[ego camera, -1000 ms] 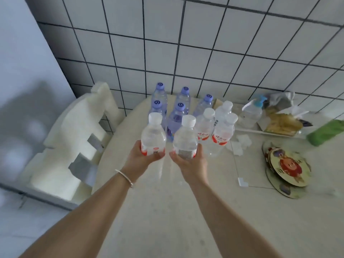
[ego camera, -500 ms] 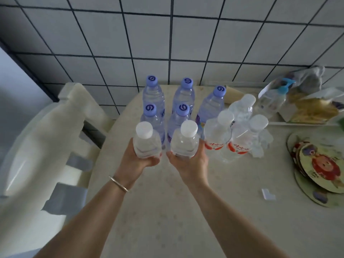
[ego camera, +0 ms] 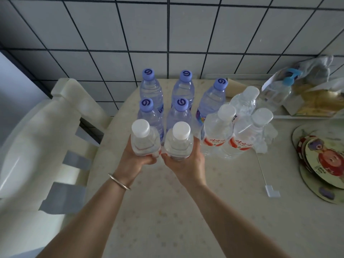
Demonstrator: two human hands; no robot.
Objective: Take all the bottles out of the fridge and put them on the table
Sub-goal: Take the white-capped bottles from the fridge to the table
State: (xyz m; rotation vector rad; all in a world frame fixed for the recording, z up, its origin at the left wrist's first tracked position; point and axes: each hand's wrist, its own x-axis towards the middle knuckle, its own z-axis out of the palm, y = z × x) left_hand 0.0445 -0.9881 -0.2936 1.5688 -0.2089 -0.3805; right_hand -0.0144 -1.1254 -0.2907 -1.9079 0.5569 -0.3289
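My left hand [ego camera: 135,161] grips a clear white-capped bottle [ego camera: 143,140] around its lower body. Beside it, my right hand [ego camera: 186,164] grips a second white-capped bottle [ego camera: 178,143]. Both bottles are upright at the near edge of a group on the round cream table [ego camera: 167,211]; their bases are hidden by my hands. Behind them stand several blue-capped bottles [ego camera: 149,88]. To the right stand three white-capped bottles with red labels [ego camera: 217,131]. No fridge is in view.
A white foam packing piece [ego camera: 37,142] lies off the table's left edge. A pump bottle [ego camera: 277,90] and a tray with bags [ego camera: 316,101] sit at the back right. Round picture coasters [ego camera: 323,161] lie at the right, near a small white clip [ego camera: 272,190]. Tiled wall behind.
Both hands have brought their bottles down and closer to the row of blue-capped bottles. The view has moved in and tilted down over the table.
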